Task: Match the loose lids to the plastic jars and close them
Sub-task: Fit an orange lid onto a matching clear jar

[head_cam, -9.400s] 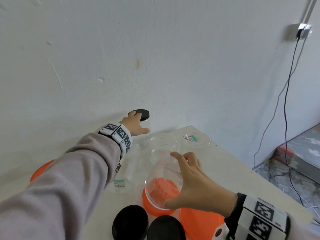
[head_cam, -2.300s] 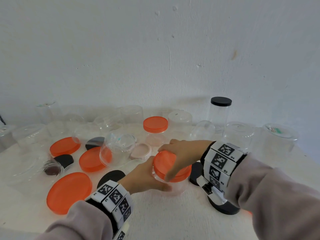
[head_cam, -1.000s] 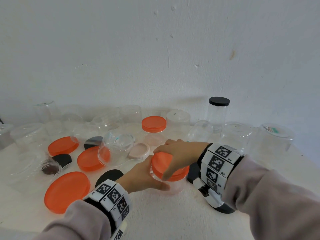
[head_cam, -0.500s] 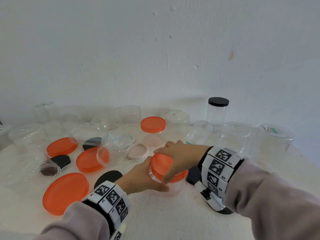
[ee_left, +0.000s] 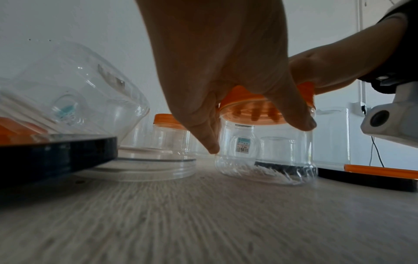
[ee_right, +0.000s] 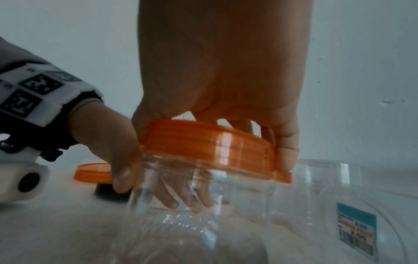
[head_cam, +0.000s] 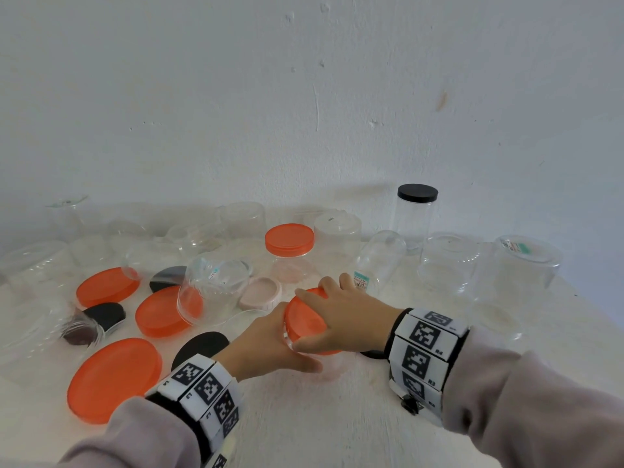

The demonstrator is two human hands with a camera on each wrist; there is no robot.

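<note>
A small clear plastic jar [head_cam: 332, 368] [ee_left: 267, 157] [ee_right: 192, 205] stands on the white table near the front middle. On its mouth sits an orange lid [head_cam: 305, 320] [ee_left: 253, 114] [ee_right: 210, 144], slightly tilted. My left hand [head_cam: 270, 346] [ee_left: 255, 128] wraps the jar's body from the left, thumb in front. From above, my right hand [head_cam: 341, 319] [ee_right: 212, 148] grips the lid's rim with curled fingers. Loose orange lids [head_cam: 114, 380] [head_cam: 160, 312] [head_cam: 106, 287], black lids [head_cam: 201, 346] [head_cam: 104, 315] and a pink lid [head_cam: 261, 292] lie to the left.
Several open clear jars [head_cam: 216, 288] [head_cam: 452, 261] [head_cam: 525, 265] crowd the back and right of the table. One jar carries an orange lid [head_cam: 289, 239] and a tall one a black lid [head_cam: 417, 193]. The wall stands right behind them. Bare table [head_cam: 320, 427] shows near me.
The right hand has turned a little on the orange lid since a second ago; the left hand keeps its hold on the jar. Long before, both hands were at other jars.
</note>
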